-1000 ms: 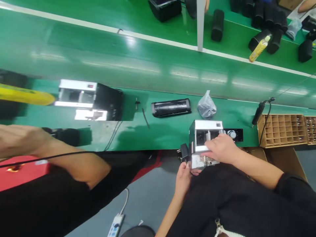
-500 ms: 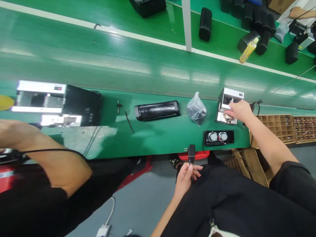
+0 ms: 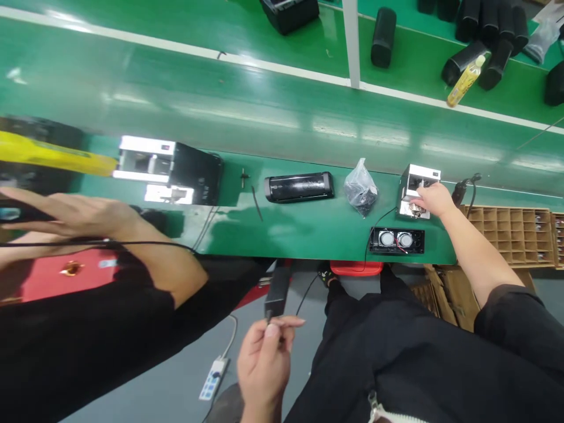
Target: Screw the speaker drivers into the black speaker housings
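Note:
My left hand [image 3: 267,361] pinches the cord end of a black power adapter [image 3: 277,291], which hangs blurred in front of the table edge. A thin black cable trails near it. My right hand [image 3: 435,200] grips the front of a small white and black screw feeder [image 3: 423,173] at the right end of the green table; its fingertips are partly hidden in the opening. Just below that machine lies a black speaker housing [image 3: 379,247] with two round silver drivers and red wires. To its left is a clear plastic bag [image 3: 360,182] with dark parts inside.
A black speaker shell [image 3: 299,187] lies mid-table. A co-worker's hands [image 3: 97,217] work at the left, near a larger screw feeder [image 3: 176,170] and a yellow tool. Compartmented cardboard trays [image 3: 502,220] stand right. A red stool [image 3: 356,268] and a power strip [image 3: 213,379] are below.
My left hand has swung left and down with the power adapter, away from the speaker housing. My right hand stays at the screw feeder. The view has shifted left.

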Demonstrator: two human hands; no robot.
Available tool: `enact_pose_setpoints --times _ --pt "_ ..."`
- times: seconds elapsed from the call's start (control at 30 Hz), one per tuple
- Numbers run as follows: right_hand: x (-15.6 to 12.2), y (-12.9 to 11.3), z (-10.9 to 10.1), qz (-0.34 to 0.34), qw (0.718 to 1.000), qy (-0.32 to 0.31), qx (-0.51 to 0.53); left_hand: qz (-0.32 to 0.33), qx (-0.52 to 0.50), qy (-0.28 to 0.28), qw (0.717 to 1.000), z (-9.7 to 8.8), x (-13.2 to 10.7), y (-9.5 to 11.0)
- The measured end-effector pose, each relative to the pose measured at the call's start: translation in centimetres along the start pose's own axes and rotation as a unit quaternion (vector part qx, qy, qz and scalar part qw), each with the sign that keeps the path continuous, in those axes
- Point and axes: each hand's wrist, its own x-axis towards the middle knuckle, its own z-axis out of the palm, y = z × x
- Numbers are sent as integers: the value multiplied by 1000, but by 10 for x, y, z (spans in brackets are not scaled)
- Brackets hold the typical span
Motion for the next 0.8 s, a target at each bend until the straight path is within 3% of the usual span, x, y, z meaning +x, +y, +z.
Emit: enact_pose_setpoints --times 0.1,0.2,0.33,0.47,0.53,0.63,0.8 --pt "-1 2 0 2 1000 2 8 48 8 45 998 2 -7 12" --pt "1 9 -9 36 999 9 12 72 36 51 995 24 -4 11" --pt "2 16 -31 102 994 32 32 90 76 -23 993 90 33 -13" --pt "2 14 -55 156 983 69 62 77 131 -115 982 169 73 -57" --pt "3 10 -65 185 976 88 73 51 174 -135 974 196 79 -79" --pt "6 5 -77 221 965 113 86 11 239 -152 959 214 76 -104" --pt "13 0 -90 252 951 139 109 -36 319 -167 932 217 72 -119"
